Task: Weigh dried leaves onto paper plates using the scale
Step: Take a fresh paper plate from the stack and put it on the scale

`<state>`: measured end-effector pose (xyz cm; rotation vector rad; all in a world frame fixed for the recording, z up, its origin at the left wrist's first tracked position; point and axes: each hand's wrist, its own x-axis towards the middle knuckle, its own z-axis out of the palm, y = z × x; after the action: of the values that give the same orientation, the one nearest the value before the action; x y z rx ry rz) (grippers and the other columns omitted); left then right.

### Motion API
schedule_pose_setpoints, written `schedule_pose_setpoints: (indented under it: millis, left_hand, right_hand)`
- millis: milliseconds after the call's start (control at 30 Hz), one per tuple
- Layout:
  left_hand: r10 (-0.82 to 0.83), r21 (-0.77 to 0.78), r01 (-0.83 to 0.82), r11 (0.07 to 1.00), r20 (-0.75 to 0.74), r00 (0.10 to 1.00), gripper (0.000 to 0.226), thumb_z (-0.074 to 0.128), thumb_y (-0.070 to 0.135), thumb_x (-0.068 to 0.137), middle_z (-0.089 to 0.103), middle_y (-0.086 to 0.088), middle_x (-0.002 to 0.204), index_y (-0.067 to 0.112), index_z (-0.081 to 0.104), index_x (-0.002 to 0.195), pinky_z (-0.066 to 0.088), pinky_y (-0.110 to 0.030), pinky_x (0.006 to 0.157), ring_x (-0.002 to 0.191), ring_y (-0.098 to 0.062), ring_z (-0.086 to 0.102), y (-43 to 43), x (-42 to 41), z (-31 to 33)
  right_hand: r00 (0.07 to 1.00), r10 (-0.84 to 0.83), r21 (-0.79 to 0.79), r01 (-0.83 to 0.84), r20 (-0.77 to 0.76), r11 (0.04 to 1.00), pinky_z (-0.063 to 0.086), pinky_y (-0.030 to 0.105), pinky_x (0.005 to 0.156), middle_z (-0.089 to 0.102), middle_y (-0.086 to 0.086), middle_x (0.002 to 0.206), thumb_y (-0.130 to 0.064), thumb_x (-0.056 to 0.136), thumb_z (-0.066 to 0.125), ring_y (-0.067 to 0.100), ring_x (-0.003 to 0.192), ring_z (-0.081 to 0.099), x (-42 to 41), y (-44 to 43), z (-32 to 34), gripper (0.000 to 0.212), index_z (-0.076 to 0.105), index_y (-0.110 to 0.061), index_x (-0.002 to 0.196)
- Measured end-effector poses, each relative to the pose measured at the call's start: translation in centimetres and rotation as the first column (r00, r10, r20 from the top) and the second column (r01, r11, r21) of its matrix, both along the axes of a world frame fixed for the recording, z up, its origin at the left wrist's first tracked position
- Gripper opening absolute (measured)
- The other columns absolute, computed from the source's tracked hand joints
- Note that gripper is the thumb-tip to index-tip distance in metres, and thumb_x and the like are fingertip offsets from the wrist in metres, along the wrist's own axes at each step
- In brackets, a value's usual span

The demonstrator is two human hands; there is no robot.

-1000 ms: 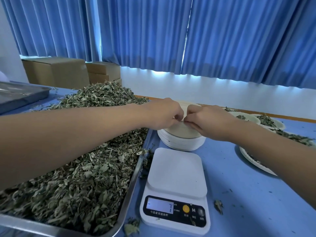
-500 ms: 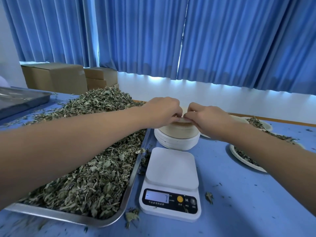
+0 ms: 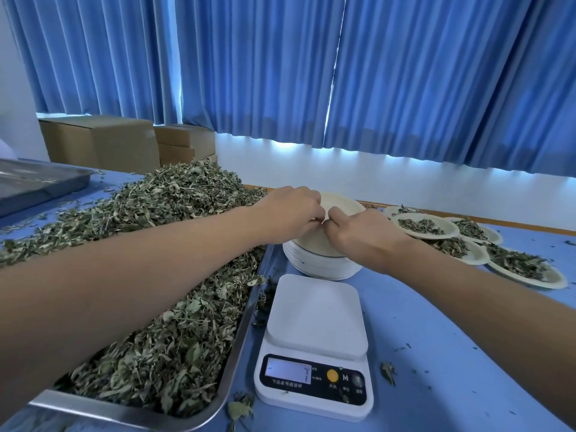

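The left hand [image 3: 293, 213] and right hand [image 3: 358, 235] still pinch the top plate [image 3: 343, 203], which now tilts up off the stack [image 3: 321, 268], nearly free for the scale [image 3: 314, 316].

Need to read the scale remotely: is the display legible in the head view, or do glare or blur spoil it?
Head view: the scale display is glare-free, a 7 legible at its right; daylight glows under the curtains; the far-right leaf plates look slightly motion-blurred.

The left hand [image 3: 290, 213] and right hand [image 3: 358, 235] meet fingertip to fingertip, pinching the near rim of the top plate [image 3: 339, 202] on the stack of paper plates [image 3: 324, 268]. The scale [image 3: 314, 347] sits just in front of the stack; a metal tray [image 3: 124, 413] heaped with dried leaves [image 3: 156, 213] lies to its left; filled plates [image 3: 424, 227] lie at the right.
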<state>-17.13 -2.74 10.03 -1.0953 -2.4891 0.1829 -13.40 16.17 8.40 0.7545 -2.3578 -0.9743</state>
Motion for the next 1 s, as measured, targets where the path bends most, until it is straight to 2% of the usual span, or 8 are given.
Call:
schedule_pose_setpoints:
  millis: [67, 267, 333, 433, 533, 700, 833, 1000]
  left_hand:
    - [-0.038, 0.0, 0.038, 0.999, -0.006, 0.999, 0.027, 0.043, 0.03, 0.103, 0.057, 0.0, 0.111, 0.02, 0.067, 0.111, 0.044, -0.037, 0.08, 0.106, -0.023, 0.054, -0.1, -0.3, -0.2]
    - [-0.132, 0.039, 0.134, 0.99, -0.046, 0.99, 0.03, 0.043, 0.036, 0.105, 0.059, 0.001, 0.113, 0.021, 0.066, 0.117, 0.044, -0.039, 0.088, 0.107, -0.021, 0.053, -0.5, -1.4, 0.2]
    - [-0.133, 0.072, 0.138, 0.988, -0.069, 0.989, 0.031, 0.041, 0.035, 0.106, 0.06, 0.001, 0.112, 0.021, 0.066, 0.118, 0.045, -0.04, 0.087, 0.106, -0.021, 0.053, -0.3, -1.6, 0.5]
    - [-0.128, 0.086, 0.138, 0.987, -0.116, 0.985, 0.032, 0.04, 0.033, 0.106, 0.06, 0.001, 0.11, 0.019, 0.067, 0.116, 0.045, -0.04, 0.084, 0.103, -0.022, 0.053, 0.1, -1.8, 0.9]
    - [-0.119, 0.048, 0.128, 0.991, -0.158, 0.98, 0.031, 0.039, 0.031, 0.106, 0.06, 0.0, 0.108, 0.019, 0.066, 0.115, 0.045, -0.039, 0.082, 0.102, -0.022, 0.053, 0.0, -1.9, 1.2]
    - [-0.112, 0.011, 0.115, 0.993, -0.143, 0.983, 0.032, 0.037, 0.03, 0.107, 0.059, 0.0, 0.111, 0.02, 0.064, 0.12, 0.044, -0.039, 0.086, 0.105, -0.022, 0.052, 0.0, -1.1, 1.1]
    - [-0.187, 0.086, 0.204, 0.975, -0.173, 0.967, 0.03, 0.042, 0.032, 0.107, 0.062, -0.001, 0.11, 0.018, 0.067, 0.117, 0.044, -0.042, 0.085, 0.104, -0.025, 0.055, -1.3, 2.5, 1.2]
    - [-0.334, 0.073, 0.355, 0.932, -0.201, 0.921, 0.025, 0.054, 0.026, 0.103, 0.068, -0.006, 0.098, 0.011, 0.074, 0.103, 0.047, -0.047, 0.075, 0.092, -0.032, 0.062, -3.7, 9.0, 0.0]
  right_hand:
    - [0.994, 0.08, -0.028, -0.082, -0.075, 0.996, 0.015, 0.021, 0.042, 0.053, 0.008, 0.07, 0.008, 0.053, 0.063, 0.019, 0.036, 0.019, -0.1, 0.3, -0.1, 0.027, 0.065, -0.005, 0.075]
    - [0.998, -0.038, -0.135, 0.031, -0.049, 0.99, 0.028, 0.029, 0.041, 0.052, 0.008, 0.086, -0.002, 0.077, 0.074, 0.025, 0.042, 0.039, -0.6, 1.2, 0.3, 0.019, 0.06, -0.009, 0.089]
    - [0.999, -0.016, -0.272, 0.002, -0.05, 0.962, 0.032, 0.034, 0.044, 0.054, 0.012, 0.091, -0.01, 0.093, 0.064, 0.03, 0.047, 0.042, -0.8, 1.3, 0.7, 0.005, 0.061, -0.006, 0.094]
    - [0.998, -0.055, -0.346, 0.044, -0.02, 0.937, 0.035, 0.038, 0.054, 0.053, 0.011, 0.104, -0.02, 0.107, 0.038, 0.034, 0.06, 0.047, -1.1, 1.3, 1.0, 0.026, 0.06, -0.006, 0.107]
    - [0.998, -0.063, -0.384, 0.055, -0.008, 0.922, 0.044, 0.04, 0.059, 0.051, 0.007, 0.106, -0.025, 0.108, 0.033, 0.036, 0.067, 0.054, -1.1, 1.3, 1.3, 0.03, 0.06, -0.01, 0.107]
    - [0.997, -0.072, -0.359, 0.073, 0.017, 0.93, 0.043, 0.039, 0.056, 0.047, 0.005, 0.099, -0.005, 0.099, 0.051, 0.031, 0.063, 0.045, -0.3, 1.0, 1.7, 0.01, 0.058, -0.011, 0.103]
    - [0.964, 0.172, -0.41, -0.244, -0.204, 0.879, 0.035, 0.032, 0.034, 0.051, 0.011, 0.074, 0.017, 0.07, 0.072, 0.028, 0.046, 0.034, 3.5, 1.4, 1.1, 0.024, 0.06, -0.003, 0.074]
    - [0.922, 0.304, -0.401, -0.38, -0.241, 0.833, 0.034, 0.033, 0.035, 0.057, 0.009, 0.073, 0.017, 0.068, 0.072, 0.025, 0.048, 0.035, 9.8, 1.0, -1.4, 0.024, 0.071, -0.002, 0.082]
